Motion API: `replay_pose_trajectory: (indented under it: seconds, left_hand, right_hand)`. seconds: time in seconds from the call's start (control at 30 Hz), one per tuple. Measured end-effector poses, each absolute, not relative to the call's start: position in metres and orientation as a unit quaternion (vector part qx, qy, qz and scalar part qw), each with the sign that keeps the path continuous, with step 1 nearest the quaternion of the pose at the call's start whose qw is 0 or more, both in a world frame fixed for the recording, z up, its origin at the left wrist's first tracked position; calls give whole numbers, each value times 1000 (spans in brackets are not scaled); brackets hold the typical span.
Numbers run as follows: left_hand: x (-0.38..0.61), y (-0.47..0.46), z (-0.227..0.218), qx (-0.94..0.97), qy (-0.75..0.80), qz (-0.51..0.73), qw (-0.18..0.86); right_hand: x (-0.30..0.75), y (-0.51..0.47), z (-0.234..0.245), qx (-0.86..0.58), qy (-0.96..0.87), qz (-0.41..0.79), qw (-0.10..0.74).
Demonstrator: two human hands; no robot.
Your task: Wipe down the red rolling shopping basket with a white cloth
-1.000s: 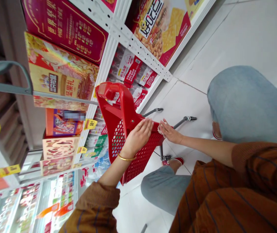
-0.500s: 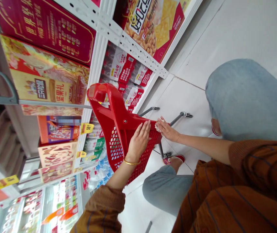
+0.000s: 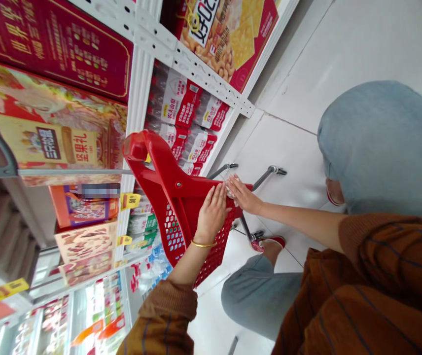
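Observation:
A red wheeled shopping basket (image 3: 211,246) appears tilted in the head view, with its red carrying handle (image 3: 162,170) towards the shelf. My left hand (image 3: 212,211), a gold bracelet (image 3: 203,244) at its wrist, lies flat on the basket's side near the rim, fingers stretched out. Beside it my right hand (image 3: 245,196) presses its fingers on the basket's edge. Under those fingers shows a small white crumpled piece (image 3: 230,193) that looks like tissue; most of it is covered. The basket's grey pull handle (image 3: 74,172) extends to the left.
Shelves hold red-labelled bottles (image 3: 181,101), a nut gift box (image 3: 59,133) and other boxed snacks. A yellow price tag (image 3: 130,200) hangs near the basket. My knees (image 3: 373,143) flank the pale tiled floor (image 3: 292,162). Basket casters (image 3: 276,170) stand on it.
The view has shifted slightly, so the basket and shelf sit further left. My right hand has moved closer to my left, sliding along the basket's edge with the white piece.

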State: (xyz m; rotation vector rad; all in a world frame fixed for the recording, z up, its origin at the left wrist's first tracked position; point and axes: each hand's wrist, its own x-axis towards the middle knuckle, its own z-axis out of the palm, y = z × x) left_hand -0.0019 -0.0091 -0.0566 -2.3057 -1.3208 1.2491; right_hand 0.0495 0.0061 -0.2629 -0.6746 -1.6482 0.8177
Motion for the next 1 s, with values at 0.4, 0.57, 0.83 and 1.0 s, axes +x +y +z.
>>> replay_pose_trajectory:
  seconds: [0.4, 0.57, 0.83, 1.0]
  left_hand:
    - [-24, -2, -61, -759, -480, 429, 92]
    - [-28, 12, -75, -757, -496, 416, 90]
    - [-38, 34, -95, -734, -516, 431, 95]
    - [-50, 26, -95, -739, -501, 442, 82]
  right_hand:
    - [25, 8, -309, -320, -685, 391, 524]
    - [8, 22, -294, -317, -671, 416, 525]
    - [-4, 44, -300, -299, -682, 415, 523]
    - [-9, 38, -300, -291, -687, 403, 529]
